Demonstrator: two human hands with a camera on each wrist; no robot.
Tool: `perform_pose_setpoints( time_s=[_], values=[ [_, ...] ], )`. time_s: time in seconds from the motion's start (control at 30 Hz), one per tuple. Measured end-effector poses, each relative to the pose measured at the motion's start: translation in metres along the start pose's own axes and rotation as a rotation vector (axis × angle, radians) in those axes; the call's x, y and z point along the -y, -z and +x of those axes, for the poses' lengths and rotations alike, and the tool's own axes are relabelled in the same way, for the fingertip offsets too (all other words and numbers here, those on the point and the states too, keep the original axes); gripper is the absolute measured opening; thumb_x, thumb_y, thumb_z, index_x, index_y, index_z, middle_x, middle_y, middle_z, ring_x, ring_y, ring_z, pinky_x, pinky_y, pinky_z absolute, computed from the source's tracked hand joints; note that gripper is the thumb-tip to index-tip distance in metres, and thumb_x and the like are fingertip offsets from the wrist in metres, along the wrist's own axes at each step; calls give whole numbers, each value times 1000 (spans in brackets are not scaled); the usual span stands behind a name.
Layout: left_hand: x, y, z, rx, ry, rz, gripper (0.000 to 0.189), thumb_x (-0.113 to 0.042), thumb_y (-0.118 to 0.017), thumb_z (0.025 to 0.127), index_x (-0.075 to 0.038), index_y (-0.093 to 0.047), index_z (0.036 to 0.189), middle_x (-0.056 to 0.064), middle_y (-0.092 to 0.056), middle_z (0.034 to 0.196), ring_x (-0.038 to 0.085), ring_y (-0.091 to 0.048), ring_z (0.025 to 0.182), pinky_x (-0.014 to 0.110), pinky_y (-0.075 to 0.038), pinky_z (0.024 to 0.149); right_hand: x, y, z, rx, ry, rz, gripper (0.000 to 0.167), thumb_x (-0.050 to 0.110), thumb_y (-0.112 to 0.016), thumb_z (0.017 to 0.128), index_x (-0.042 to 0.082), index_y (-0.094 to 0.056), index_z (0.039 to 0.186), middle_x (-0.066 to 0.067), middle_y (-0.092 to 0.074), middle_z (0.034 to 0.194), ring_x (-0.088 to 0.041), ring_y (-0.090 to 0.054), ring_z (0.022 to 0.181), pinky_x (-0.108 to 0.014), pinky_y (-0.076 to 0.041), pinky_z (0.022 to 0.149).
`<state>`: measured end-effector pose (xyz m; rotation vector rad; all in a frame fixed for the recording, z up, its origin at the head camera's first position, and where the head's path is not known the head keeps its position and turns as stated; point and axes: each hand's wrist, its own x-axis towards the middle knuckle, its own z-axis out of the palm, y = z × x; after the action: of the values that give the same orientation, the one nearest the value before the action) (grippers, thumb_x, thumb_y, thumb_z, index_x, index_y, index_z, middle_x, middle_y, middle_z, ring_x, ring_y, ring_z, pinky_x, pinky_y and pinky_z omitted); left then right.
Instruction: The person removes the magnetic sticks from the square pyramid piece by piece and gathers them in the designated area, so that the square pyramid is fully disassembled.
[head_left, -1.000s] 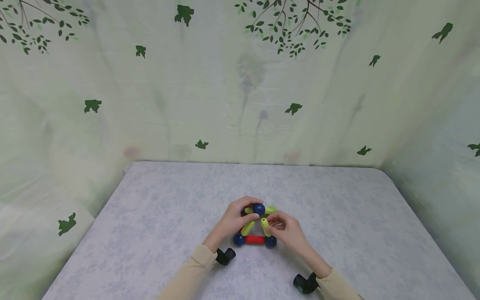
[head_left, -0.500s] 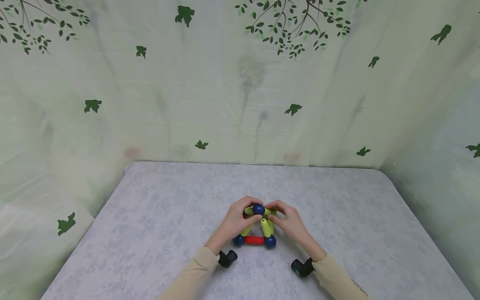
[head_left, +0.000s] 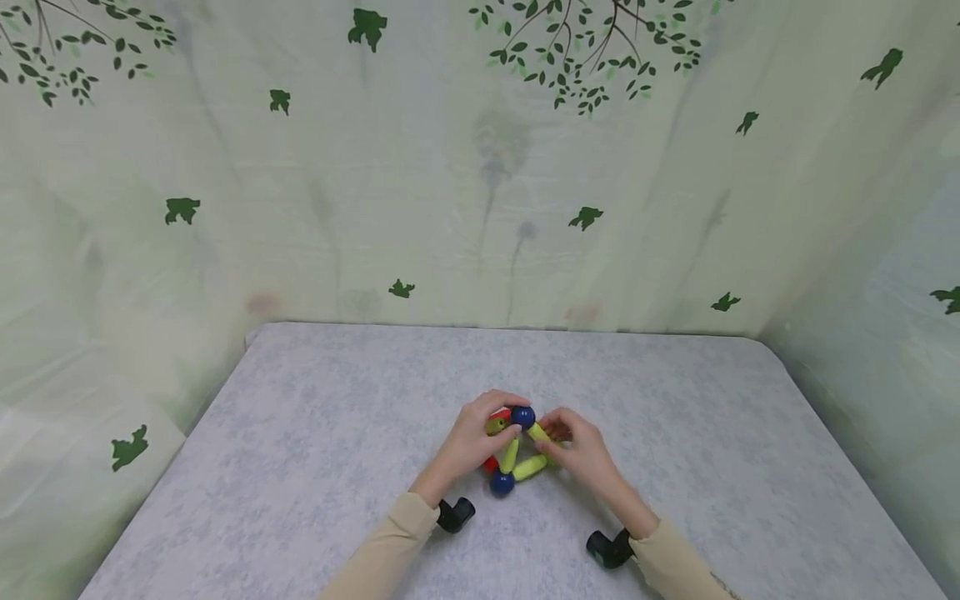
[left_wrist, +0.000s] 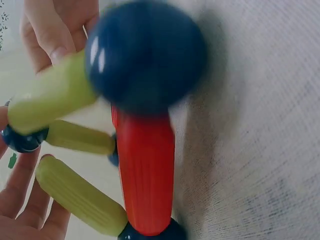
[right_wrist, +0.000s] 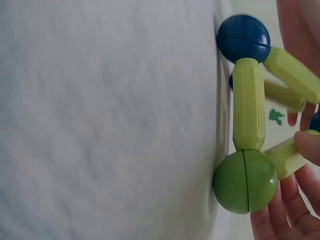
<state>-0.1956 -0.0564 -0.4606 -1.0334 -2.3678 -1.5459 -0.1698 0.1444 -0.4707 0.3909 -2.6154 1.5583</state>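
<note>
A frame of magnetic sticks and balls stands on the table. My left hand [head_left: 477, 437] grips its top blue ball [head_left: 522, 417] between thumb and fingers. With thumb and fingertips, my right hand [head_left: 577, 446] pinches a yellow-green magnetic stick [right_wrist: 286, 159] that runs from that ball to a green ball [right_wrist: 245, 182]. Another yellow-green stick [right_wrist: 248, 105] joins the green ball to the front blue ball [head_left: 502, 482]. A red stick [left_wrist: 147, 175] links two low blue balls. One yellow-green stick [left_wrist: 80, 197] leans up from a lower ball, its upper end loose near my left fingers.
The frame rests on a grey mottled tabletop [head_left: 337, 400]. A pale leaf-printed curtain [head_left: 450, 167] hangs behind the far edge and at both sides. Black wrist cameras [head_left: 609, 550] sit low beside each sleeve.
The frame has turned, bringing a blue corner ball to the front where a red stick lay crosswise. My right hand has gone from the loose front stick to a top one; my left keeps its ball.
</note>
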Motion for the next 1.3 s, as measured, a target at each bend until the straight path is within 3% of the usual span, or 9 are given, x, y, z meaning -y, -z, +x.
perform_pose_setpoints(
  time_s=[0.23,0.43,0.6,0.7,0.87,1.03,1.3],
  values=[
    [-1,0,0,20,5,-9,30,-6,-67,90,-5,-62,119,4,-60,115,16,-57,102,30,-52,82,6,-8,-8,-9,8,11,20,2,-74,82,5,-61,97,-1,-61,90,-15,-58,79,-25,-51,69],
    [0,-1,0,26,-20,-10,32,-4,-68,88,-3,-60,119,7,-60,113,19,-59,97,31,-54,79,8,-11,-8,-24,30,-29,20,2,-75,81,6,-62,96,0,-61,87,-14,-58,78,-25,-52,68],
    [1,3,0,-5,-37,23,31,-4,-69,88,-2,-60,117,7,-62,111,20,-59,96,34,-54,74,10,-10,-13,31,87,-23,20,3,-74,82,7,-61,96,0,-61,89,-14,-59,78,-27,-53,69],
    [1,4,-1,23,-34,13,32,-5,-69,88,-3,-60,118,6,-62,111,18,-60,96,32,-54,73,10,-7,-15,39,46,25,15,6,-71,85,7,-62,98,0,-62,91,-15,-60,81,-27,-52,72],
    [1,2,0,59,-33,-13,32,-4,-68,88,-2,-60,119,6,-61,111,17,-60,93,26,-54,74,6,-3,-7,-42,-39,107,17,1,-67,87,6,-64,103,-5,-63,98,-21,-60,93,-36,-50,82],
    [0,0,0,45,-64,-9,33,-4,-70,86,-3,-61,118,6,-61,111,16,-59,94,28,-53,77,2,-3,6,-31,43,51,28,-2,-70,84,7,-62,109,-5,-62,107,-28,-57,104,-45,-47,91],
    [-2,0,-1,47,-70,-20,31,-7,-69,88,-2,-61,117,6,-62,110,16,-59,92,30,-54,76,-4,-7,18,-22,106,-11,24,-1,-74,81,10,-63,100,-1,-61,100,-25,-58,102,-45,-48,90]
  ],
)
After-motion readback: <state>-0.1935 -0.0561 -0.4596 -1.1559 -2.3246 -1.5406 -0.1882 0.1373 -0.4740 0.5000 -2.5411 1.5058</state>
